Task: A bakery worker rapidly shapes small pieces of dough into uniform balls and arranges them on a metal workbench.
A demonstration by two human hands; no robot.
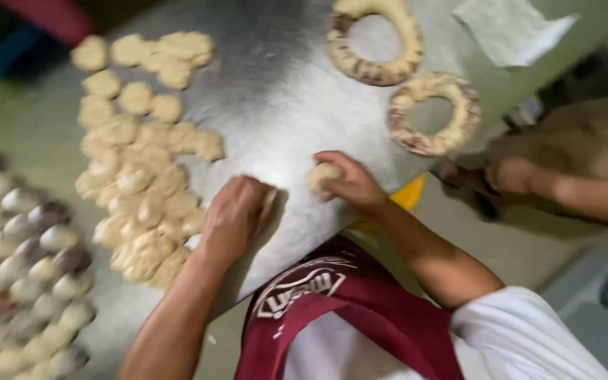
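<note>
Right hand (350,184) fingers cup a dough ball (320,176).

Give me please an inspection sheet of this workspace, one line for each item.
Surface: steel table, bare in the middle.
Job's things: dough ball under the right hand; left hand presses flat on the table beside the dough pile.
Clutter: two dough rings, paper, yellow thing at the table edge.
Fingers: right ones curled on the ball; left ones closed, anything under them is hidden.
Cables: nothing seen.
Surroundings: rolled balls at left; another person's hand at right.
</note>
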